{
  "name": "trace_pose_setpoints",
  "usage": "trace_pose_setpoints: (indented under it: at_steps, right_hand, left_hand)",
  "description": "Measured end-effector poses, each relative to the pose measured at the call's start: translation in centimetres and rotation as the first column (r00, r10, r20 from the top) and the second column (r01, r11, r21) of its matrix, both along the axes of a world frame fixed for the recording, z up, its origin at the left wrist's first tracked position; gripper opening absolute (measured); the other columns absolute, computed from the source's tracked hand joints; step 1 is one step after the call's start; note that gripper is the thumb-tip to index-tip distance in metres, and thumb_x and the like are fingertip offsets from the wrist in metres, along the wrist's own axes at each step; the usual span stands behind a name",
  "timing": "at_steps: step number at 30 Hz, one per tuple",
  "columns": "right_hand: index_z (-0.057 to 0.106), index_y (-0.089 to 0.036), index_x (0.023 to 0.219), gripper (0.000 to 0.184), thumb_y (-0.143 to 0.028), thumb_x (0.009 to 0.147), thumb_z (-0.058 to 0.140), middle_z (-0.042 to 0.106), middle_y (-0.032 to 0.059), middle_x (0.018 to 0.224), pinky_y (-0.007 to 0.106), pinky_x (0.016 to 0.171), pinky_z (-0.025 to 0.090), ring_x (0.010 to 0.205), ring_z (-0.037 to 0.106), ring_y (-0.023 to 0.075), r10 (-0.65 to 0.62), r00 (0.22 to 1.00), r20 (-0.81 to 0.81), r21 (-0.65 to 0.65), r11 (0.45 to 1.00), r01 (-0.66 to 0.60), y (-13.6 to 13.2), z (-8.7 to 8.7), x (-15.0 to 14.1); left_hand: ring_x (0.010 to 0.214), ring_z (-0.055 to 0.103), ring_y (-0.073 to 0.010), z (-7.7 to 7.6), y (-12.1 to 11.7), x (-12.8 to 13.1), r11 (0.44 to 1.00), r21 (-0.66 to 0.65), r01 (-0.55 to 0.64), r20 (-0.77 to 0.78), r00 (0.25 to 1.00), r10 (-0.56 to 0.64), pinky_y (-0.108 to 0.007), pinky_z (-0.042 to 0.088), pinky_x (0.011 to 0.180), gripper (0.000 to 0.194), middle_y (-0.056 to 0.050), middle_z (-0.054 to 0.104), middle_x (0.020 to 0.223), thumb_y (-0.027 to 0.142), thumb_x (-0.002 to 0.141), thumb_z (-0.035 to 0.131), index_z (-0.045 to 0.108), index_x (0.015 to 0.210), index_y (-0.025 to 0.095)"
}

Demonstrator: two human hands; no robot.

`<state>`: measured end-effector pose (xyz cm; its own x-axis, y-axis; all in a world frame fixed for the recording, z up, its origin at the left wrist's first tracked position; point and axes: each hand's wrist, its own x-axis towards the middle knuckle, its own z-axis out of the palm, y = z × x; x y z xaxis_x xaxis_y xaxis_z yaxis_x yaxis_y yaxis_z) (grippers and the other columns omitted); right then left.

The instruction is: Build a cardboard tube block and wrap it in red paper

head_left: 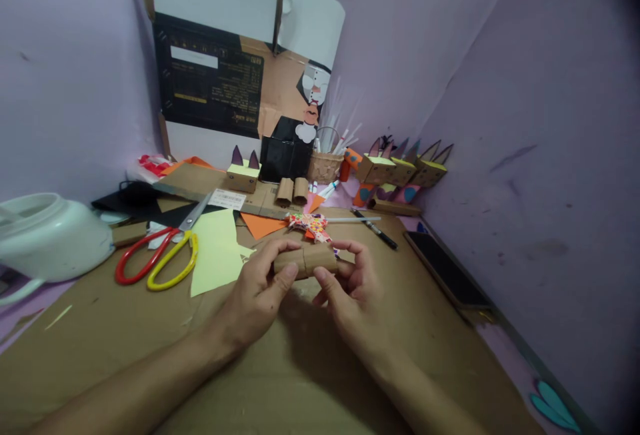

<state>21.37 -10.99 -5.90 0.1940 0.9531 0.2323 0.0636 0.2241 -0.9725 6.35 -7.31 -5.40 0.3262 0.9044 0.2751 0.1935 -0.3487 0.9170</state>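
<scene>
Two short brown cardboard tubes meet end to end above the cardboard sheet (240,381). My left hand (261,293) grips the left tube (283,263), its thumb on the near side and its fingers over the far side. The right tube (320,256) is pinched in my right hand (354,293), thumb in front and fingers around its right end. A thin seam shows between the tubes; whether they are joined, I cannot tell. Just behind them lies a flowered paper piece (309,223) with a pale stick (350,219).
On the left are red-and-yellow-handled scissors (173,258), yellow paper (215,248) and a white pot (55,235). Cardboard animal heads (243,175), two more tubes (285,191) and a basket of markers (325,165) stand behind. A pen (377,230) and dark tablet-like slab (445,268) lie right.
</scene>
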Motion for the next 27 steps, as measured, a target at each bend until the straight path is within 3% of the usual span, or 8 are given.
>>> trace_pose_setpoints:
  at_steps: [4,7,11,15,18,21,24,27]
  right_hand:
    - [0.036,-0.029,0.133,0.058,-0.025,0.081,0.062,0.069,0.0013,0.082,0.029,0.050,0.052,0.049,0.059,0.0138,0.007,0.993,0.120,0.029,1.000,-0.010,-0.2,0.0,0.3]
    - [0.040,-0.030,0.132,0.058,-0.023,0.079,0.063,0.068,0.0038,0.095,0.032,0.055,0.054,0.055,0.061,0.0144,0.027,0.985,0.168,0.027,0.999,-0.032,-0.3,0.1,0.4]
    - [0.048,-0.027,0.119,0.050,-0.025,0.073,0.068,0.066,0.0048,0.100,0.026,0.047,0.053,0.052,0.059,0.0109,0.052,0.998,-0.026,-0.015,0.998,-0.053,-0.1,0.9,0.2]
    - [0.049,-0.020,0.106,0.046,-0.028,0.066,0.071,0.067,-0.0012,0.072,0.016,0.028,0.037,0.033,0.051,0.0065,0.005,0.980,-0.200,-0.159,0.987,-0.037,0.3,1.9,0.0]
    - [0.050,-0.018,0.099,0.042,-0.029,0.064,0.071,0.061,-0.0066,0.055,0.012,0.025,0.031,0.028,0.048,0.0054,-0.016,0.969,-0.248,-0.216,0.976,-0.038,0.4,2.0,0.0]
    - [0.051,-0.018,0.096,0.038,-0.030,0.066,0.070,0.059,-0.0082,0.052,0.010,0.026,0.032,0.029,0.049,0.0052,0.021,0.964,-0.264,-0.196,0.978,-0.075,0.3,1.4,-0.1]
    - [0.051,-0.018,0.093,0.033,-0.033,0.069,0.067,0.056,-0.0094,0.049,0.011,0.028,0.036,0.031,0.053,0.0065,0.071,0.963,-0.262,-0.172,0.978,-0.118,0.2,0.8,-0.4]
    - [0.050,-0.019,0.090,0.030,-0.033,0.069,0.066,0.057,-0.0090,0.050,0.011,0.028,0.035,0.031,0.053,0.0068,0.086,0.963,-0.254,-0.200,0.970,-0.140,0.2,0.6,-0.6]
  left_hand:
    - [0.092,0.060,-0.0231,0.1,0.0,0.1,0.999,0.037,-0.015,-0.005,1.000,0.015,-0.030,0.048,0.074,0.026,-0.007,0.063,0.107,0.035,0.084,0.051,0.056,0.105,0.020]
    - [0.096,0.059,-0.0233,-0.1,0.1,-0.1,0.997,0.071,0.011,-0.031,0.999,-0.009,-0.032,0.047,0.078,0.025,-0.007,0.061,0.110,0.033,0.085,0.050,0.055,0.106,0.020]
    - [0.101,0.057,-0.0222,-0.5,0.0,-0.2,0.991,0.131,0.036,-0.070,0.997,-0.027,-0.035,0.044,0.088,0.023,-0.006,0.058,0.111,0.028,0.086,0.050,0.052,0.109,0.023]
    - [0.107,0.052,-0.0230,-1.0,-0.2,-0.3,0.977,0.210,0.036,-0.104,0.995,-0.014,-0.038,0.040,0.094,0.030,-0.005,0.054,0.113,0.021,0.082,0.056,0.050,0.111,0.025]
    - [0.109,0.051,-0.0236,-0.7,-0.1,-0.3,0.993,0.079,0.084,0.016,0.996,-0.085,-0.037,0.044,0.091,0.036,-0.007,0.052,0.117,0.028,0.081,0.058,0.048,0.116,0.023]
    - [0.089,0.060,-0.0193,-0.1,0.0,0.0,0.973,-0.194,0.127,0.178,0.980,-0.092,-0.029,0.053,0.068,0.042,-0.009,0.053,0.112,0.044,0.084,0.052,0.046,0.118,0.020]
    - [0.050,0.052,-0.0104,0.2,0.0,0.4,0.924,-0.362,0.123,0.209,0.977,-0.048,-0.018,0.040,0.037,0.045,-0.001,0.056,0.074,0.054,0.086,0.041,0.049,0.111,0.018]
    - [0.041,0.043,-0.0070,0.0,0.0,0.6,0.926,-0.369,0.077,0.227,0.974,0.009,-0.014,0.029,0.032,0.044,0.005,0.046,0.058,0.057,0.086,0.039,0.052,0.101,0.018]
